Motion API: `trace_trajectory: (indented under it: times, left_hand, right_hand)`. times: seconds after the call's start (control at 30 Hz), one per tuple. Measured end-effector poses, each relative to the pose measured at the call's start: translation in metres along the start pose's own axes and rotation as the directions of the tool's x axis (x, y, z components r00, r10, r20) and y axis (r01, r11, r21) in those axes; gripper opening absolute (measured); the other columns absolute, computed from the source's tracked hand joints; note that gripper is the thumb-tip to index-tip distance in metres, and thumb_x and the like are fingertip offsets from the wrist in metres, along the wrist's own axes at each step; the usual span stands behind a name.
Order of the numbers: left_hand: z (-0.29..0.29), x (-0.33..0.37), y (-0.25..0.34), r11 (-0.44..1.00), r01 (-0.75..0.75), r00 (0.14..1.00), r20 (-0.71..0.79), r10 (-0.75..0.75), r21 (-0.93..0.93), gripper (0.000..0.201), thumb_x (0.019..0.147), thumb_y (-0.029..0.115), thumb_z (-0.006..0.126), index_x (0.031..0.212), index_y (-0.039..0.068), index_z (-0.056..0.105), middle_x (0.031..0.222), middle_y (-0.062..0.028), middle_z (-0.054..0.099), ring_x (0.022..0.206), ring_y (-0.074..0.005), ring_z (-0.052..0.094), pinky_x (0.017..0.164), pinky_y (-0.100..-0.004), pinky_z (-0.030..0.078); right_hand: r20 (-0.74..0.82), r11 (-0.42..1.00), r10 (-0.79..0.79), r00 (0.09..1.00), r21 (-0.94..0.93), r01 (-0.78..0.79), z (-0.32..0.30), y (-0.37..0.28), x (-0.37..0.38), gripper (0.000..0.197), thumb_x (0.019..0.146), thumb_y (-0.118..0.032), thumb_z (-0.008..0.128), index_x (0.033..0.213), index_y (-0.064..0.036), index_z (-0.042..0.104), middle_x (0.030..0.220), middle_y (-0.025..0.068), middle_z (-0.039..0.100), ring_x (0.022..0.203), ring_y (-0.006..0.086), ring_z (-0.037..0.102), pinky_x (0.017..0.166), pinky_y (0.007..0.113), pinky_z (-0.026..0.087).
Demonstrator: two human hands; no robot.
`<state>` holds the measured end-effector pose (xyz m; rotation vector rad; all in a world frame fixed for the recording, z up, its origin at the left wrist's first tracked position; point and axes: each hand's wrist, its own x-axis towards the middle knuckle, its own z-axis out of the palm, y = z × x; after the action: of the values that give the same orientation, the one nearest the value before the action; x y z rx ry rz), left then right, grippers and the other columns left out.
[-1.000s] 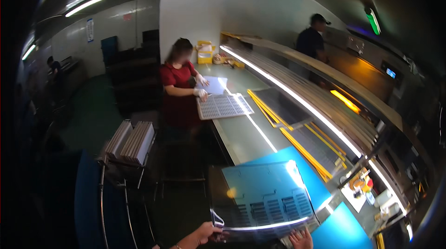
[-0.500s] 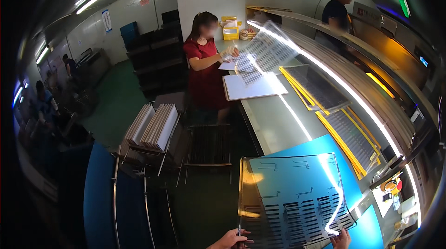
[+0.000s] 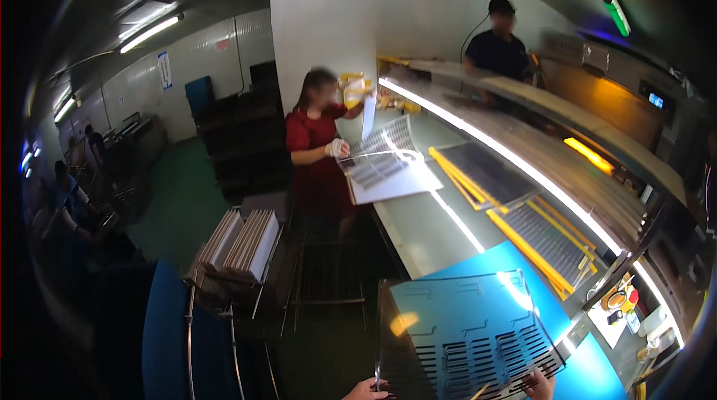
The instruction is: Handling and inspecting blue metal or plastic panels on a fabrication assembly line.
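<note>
A long grey-green table (image 3: 418, 228) runs through a dim room with a green floor (image 3: 168, 168), under a bright strip light (image 3: 508, 165). Above its near end is a clear sheet (image 3: 470, 333) with black marks, partly over a blue board (image 3: 497, 259) on the table. The sheet looks slightly wider than deep, so its long axis seems to run left to right; its far edge points up the table. Bent thin lines fill the far half, rows of short bars the near half.

Half a second ago, glare ran down the sheet's right side to the hand; now it sits mainly by the far right corner. Up the table, a co-worker in red (image 3: 314, 150), who was lifting another marked sheet (image 3: 381, 153), has it lower over a white board (image 3: 396, 185) and raises a white sheet (image 3: 369, 112) too.

The left hand (image 3: 366, 389), at the table's near left, pinches the clear sheet's near left corner, fingers narrow. The right hand (image 3: 539, 383), at the table's near end, grips the near right edge, fingers curled.
</note>
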<state>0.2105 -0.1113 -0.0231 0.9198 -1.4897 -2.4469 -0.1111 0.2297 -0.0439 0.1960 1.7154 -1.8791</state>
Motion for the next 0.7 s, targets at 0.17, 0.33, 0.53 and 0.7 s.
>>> trace_trajectory:
  times: [0.17,0.33,0.53,0.7]
  left_hand:
    - [0.003,-0.007,0.021,0.979,-0.069,0.996,-0.037,0.078,0.192,0.032,0.080,-0.003,0.055,0.112,0.000,0.053,0.085,-0.0117,0.063,0.068,-0.0210,0.064,0.055,-0.0331,0.055]
    - [-0.001,0.009,0.018,0.946,-0.175,0.984,0.019,0.177,0.273,0.034,0.077,-0.006,0.055,0.110,-0.001,0.055,0.082,-0.0117,0.063,0.061,-0.0171,0.060,0.051,-0.0314,0.052]
    - [0.031,0.048,0.022,0.977,0.150,0.905,0.377,-0.197,0.150,0.045,0.088,0.003,0.053,0.131,0.005,0.042,0.106,-0.0140,0.061,0.090,-0.0228,0.063,0.074,-0.0347,0.054]
    - [0.122,0.062,0.014,0.944,-0.094,0.781,0.612,-0.127,0.315,0.039,0.085,0.006,0.053,0.124,0.007,0.051,0.092,-0.0052,0.065,0.080,-0.0122,0.062,0.069,-0.0262,0.051]
  right_hand:
    - [-0.044,0.998,0.026,0.999,-0.061,-0.029,-0.014,0.017,0.036,0.040,0.093,-0.033,0.049,0.120,-0.0039,0.054,0.107,0.0091,0.062,0.084,0.0182,0.061,0.075,0.030,0.050]
    - [0.016,0.974,-0.197,0.980,-0.110,0.198,-0.015,-0.008,-0.026,0.036,0.091,-0.023,0.051,0.119,-0.0013,0.054,0.110,0.0093,0.061,0.088,0.0191,0.062,0.072,0.030,0.052]
    - [-0.382,0.909,-0.311,0.870,0.148,0.390,-0.052,-0.025,-0.159,0.039,0.086,-0.007,0.058,0.124,-0.0041,0.048,0.109,0.0138,0.060,0.089,0.0272,0.064,0.067,0.032,0.054]
    - [-0.579,0.890,-0.111,0.808,0.303,0.339,-0.152,0.051,-0.259,0.043,0.086,-0.009,0.058,0.127,-0.0081,0.045,0.115,0.0150,0.058,0.101,0.0283,0.059,0.081,0.040,0.049]
